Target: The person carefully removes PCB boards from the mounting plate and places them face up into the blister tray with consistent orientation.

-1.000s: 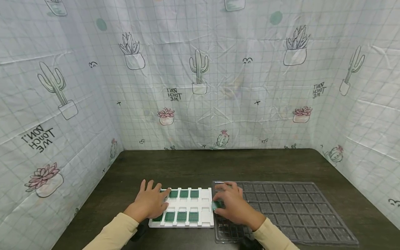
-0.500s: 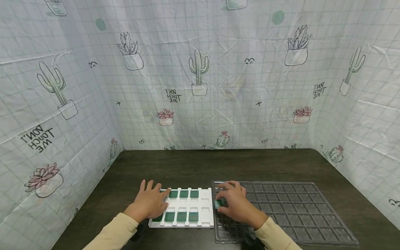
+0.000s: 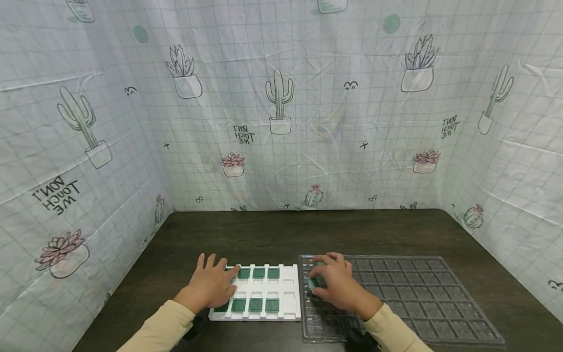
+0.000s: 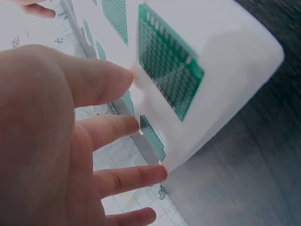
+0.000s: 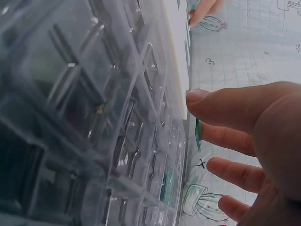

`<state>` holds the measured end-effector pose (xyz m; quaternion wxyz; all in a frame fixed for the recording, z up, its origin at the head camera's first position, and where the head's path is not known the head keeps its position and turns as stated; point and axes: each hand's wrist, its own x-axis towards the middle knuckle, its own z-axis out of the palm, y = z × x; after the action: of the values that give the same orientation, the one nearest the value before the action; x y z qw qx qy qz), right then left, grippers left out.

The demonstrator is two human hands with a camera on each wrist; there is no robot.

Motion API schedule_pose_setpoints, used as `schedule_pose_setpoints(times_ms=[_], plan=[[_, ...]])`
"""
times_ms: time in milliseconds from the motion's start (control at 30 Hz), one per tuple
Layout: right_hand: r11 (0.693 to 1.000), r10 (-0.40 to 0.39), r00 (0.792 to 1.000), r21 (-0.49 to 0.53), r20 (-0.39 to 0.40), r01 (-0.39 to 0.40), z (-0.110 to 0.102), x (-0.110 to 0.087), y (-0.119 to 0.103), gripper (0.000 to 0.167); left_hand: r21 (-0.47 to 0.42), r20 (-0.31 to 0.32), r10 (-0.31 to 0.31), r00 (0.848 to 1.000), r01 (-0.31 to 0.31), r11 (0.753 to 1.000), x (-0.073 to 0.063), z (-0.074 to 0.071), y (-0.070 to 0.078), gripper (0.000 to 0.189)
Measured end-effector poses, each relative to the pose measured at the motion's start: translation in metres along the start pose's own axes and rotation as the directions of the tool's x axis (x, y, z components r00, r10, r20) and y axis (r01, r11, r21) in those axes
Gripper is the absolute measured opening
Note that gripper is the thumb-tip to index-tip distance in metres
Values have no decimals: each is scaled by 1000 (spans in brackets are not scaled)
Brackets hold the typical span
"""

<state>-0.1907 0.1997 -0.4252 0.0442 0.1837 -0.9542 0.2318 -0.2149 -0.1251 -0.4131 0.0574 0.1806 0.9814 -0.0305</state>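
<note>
My left hand (image 3: 214, 278) lies flat with straight fingers on the left end of a white tray (image 3: 290, 294). In the left wrist view those fingers (image 4: 101, 82) touch the tray (image 4: 235, 52) beside a green perforated board (image 4: 167, 80). Several such boards (image 3: 258, 273) sit in the tray's pockets. My right hand (image 3: 320, 281) hovers over the left part of a clear pocketed tray (image 3: 396, 293) and pinches a small green board (image 3: 313, 282). The right wrist view shows that board (image 5: 198, 134) edge-on between thumb (image 5: 225, 106) and finger, just above the clear tray (image 5: 94, 117).
Both trays lie side by side near the front edge of a dark wooden table (image 3: 281, 234). Cactus-print sheets (image 3: 281, 122) wall in the table at the back and on both sides. Another green board (image 5: 165, 186) sits in a clear-tray pocket.
My right hand has carried the green board from the white tray's right edge further right, over the clear tray's pockets. The left hand has stayed put.
</note>
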Motion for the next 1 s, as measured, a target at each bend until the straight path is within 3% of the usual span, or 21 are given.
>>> schedule_pose_setpoints(times_ms=[1000], plan=[[998, 44, 999, -41, -23, -45, -7, 8, 15, 21, 1, -11, 8, 1000, -8, 1000, -1, -3, 1, 50]])
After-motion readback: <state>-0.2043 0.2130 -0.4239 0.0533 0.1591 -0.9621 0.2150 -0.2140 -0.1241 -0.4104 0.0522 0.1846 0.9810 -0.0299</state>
